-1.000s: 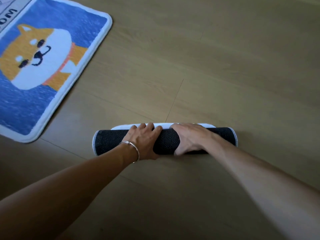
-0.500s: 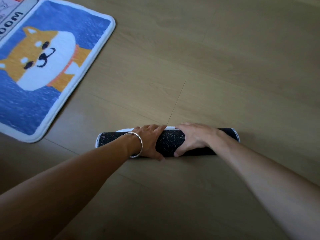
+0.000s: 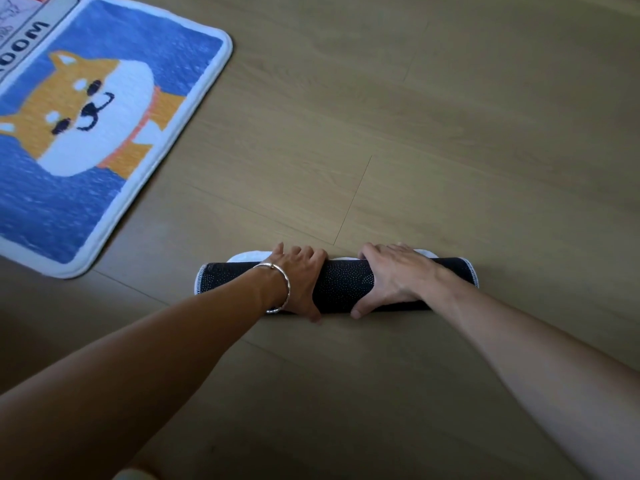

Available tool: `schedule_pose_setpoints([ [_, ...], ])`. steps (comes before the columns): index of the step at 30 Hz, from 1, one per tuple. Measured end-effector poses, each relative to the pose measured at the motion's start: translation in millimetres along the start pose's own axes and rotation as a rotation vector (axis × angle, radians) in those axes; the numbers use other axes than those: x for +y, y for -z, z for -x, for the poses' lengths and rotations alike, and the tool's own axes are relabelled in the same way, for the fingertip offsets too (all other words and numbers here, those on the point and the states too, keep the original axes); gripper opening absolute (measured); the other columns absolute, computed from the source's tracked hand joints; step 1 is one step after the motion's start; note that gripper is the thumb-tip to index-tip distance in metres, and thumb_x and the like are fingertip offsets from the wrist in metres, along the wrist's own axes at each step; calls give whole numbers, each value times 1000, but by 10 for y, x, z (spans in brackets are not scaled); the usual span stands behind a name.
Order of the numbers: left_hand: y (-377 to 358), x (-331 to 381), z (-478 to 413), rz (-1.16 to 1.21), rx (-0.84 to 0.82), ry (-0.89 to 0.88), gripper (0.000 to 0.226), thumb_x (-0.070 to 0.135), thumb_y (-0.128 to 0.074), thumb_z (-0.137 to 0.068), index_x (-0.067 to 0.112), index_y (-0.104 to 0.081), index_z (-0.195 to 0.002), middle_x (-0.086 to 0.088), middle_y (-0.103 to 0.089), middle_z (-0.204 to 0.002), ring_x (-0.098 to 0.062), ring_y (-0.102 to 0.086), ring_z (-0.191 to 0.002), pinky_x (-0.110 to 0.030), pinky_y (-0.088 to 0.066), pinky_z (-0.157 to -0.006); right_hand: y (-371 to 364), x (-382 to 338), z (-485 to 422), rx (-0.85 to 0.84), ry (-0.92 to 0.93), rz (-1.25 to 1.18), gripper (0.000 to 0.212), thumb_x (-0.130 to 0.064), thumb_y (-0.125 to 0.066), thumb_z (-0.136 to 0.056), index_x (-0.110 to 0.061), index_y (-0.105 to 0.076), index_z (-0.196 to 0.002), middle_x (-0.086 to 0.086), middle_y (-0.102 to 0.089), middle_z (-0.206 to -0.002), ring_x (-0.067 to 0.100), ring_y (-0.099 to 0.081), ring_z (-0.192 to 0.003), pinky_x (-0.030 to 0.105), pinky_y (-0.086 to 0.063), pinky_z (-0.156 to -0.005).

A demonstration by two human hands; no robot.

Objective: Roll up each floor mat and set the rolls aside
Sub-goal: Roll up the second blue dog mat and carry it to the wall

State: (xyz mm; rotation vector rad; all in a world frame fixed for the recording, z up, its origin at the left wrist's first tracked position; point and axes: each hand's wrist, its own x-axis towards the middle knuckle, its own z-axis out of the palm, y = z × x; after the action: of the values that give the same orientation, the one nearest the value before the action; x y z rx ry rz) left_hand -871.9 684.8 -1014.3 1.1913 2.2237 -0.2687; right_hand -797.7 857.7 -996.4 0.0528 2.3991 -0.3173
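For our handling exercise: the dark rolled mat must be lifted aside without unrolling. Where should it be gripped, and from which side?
Probably grip the rolled mat round its middle from above, as the left hand and right hand do: its loose white edge lies on the far side, so fingers curled there pin it.

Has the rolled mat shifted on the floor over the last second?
No: the rolled mat stays just short of the plank seam end, as before.

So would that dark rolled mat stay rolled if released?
Probably loosens: the dark dotted rolled floor mat has a white edge lying free beyond it. Cylindrical, it may roll on the wooden floor, though its dotted backing likely grips.
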Motion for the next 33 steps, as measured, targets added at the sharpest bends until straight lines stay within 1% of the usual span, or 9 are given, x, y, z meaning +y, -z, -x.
schedule_pose_setpoints([
  [2,3,10,44,-24,11,-15,103,70,-73,-52,18,-31,-130,-3,-46,-125,-24,-45,-117,-46,-32,-104,-25,8,15,-10,27,36,107,-76,-72,-47,-20,-35,-130,3,-52,-125,24,-47,-115,39,-35,-99],
  [4,-21,32,92,-43,33,-25,100,72,-70,-54,18,-31,-129,-3,-46,-123,-23,-45,-115,-46,-38,-98,-45,22,37,-34,57,89,115,-72,-75,-47,-24,-26,-139,3,-46,-132,24,-43,-122,42,-35,-102],
  [7,-70,70,146,-32,63,-10,94,72,-67,-59,19,-31,-127,-2,-45,-120,-22,-46,-111,-43,-46,-88,-76,25,66,-18,59,152,111,-69,-75,-52,-31,-22,-141,1,-45,-132,22,-42,-123,45,-36,-101],
  [10,-21,52,130,-99,143,10,92,73,-62,-63,18,-29,-129,-3,-44,-120,-23,-47,-110,-43,-47,-85,-51,27,45,58,33,161,102,-67,-71,-58,-32,-23,-141,1,-44,-132,23,-40,-124,46,-34,-102],
  [14,200,-77,14,-191,313,71,98,72,-62,-65,17,-23,-136,-6,-44,-122,-25,-47,-111,-44,-44,-85,156,48,-47,224,-34,179,97,-65,-71,-62,-25,-28,-139,3,-43,-131,25,-39,-122,48,-32,-102],
  [17,281,-121,-49,-211,358,128,105,71,-64,-64,16,-19,-141,-7,-44,-124,-26,-46,-112,-44,-43,-87,252,66,-90,313,-57,201,96,-65,-71,-63,-24,-29,-139,4,-43,-130,25,-38,-123,47,-32,-102],
  [22,195,-131,-108,-205,335,111,94,70,-65,-64,16,-29,-131,-6,-44,-120,-25,-47,-109,-43,-43,-85,144,80,-145,321,-50,204,90,-66,-69,-64,-23,-33,-134,4,-45,-126,25,-40,-120,46,-32,-99],
  [30,82,-204,-225,-167,338,75,89,68,-65,-63,16,-35,-129,-6,-46,-117,-26,-48,-105,-43,-40,-85,-1,99,-274,341,-72,157,87,-64,-69,-62,-24,-35,-132,2,-46,-122,25,-42,-115,43,-33,-95],
  [33,-28,-208,-212,-154,424,80,86,63,-73,-55,13,-46,-120,-9,-53,-106,-30,-52,-93,-45,-42,-79,-73,62,-248,384,-97,153,88,-60,-71,-62,-24,-34,-133,3,-47,-122,26,-42,-113,43,-31,-95],
])
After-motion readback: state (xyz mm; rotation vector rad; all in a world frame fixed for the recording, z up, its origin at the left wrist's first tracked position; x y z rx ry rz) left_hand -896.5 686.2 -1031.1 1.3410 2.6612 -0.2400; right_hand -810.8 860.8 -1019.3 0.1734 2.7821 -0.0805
